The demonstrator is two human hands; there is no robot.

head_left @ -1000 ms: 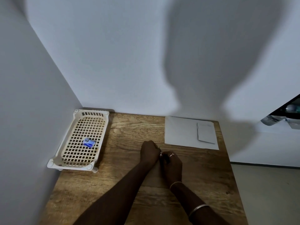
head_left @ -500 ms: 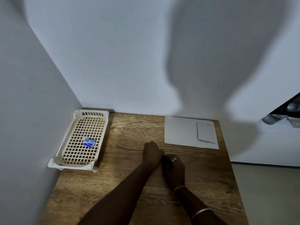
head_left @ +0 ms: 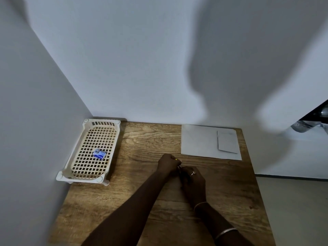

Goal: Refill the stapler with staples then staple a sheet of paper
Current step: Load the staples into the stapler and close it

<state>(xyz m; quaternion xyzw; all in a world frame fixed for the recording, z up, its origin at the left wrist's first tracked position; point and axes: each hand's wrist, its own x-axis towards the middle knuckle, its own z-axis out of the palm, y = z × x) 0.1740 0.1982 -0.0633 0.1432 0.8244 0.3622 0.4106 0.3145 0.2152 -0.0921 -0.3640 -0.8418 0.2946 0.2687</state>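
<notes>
Both hands meet mid-table — left hand (head_left: 167, 163) and right hand (head_left: 192, 181) curled tight around something small, hidden. Bare wood table (head_left: 142, 201) in front — tray (head_left: 74, 167) left, paper (head_left: 198, 141) right, white walls close.

A wooden table (head_left: 142, 139) is set into a corner formed by two white walls (head_left: 124, 59). A cream lattice tray (head_left: 85, 167) is placed at its far left, against the side wall. A pale floor (head_left: 298, 210) is seen at the right.
</notes>
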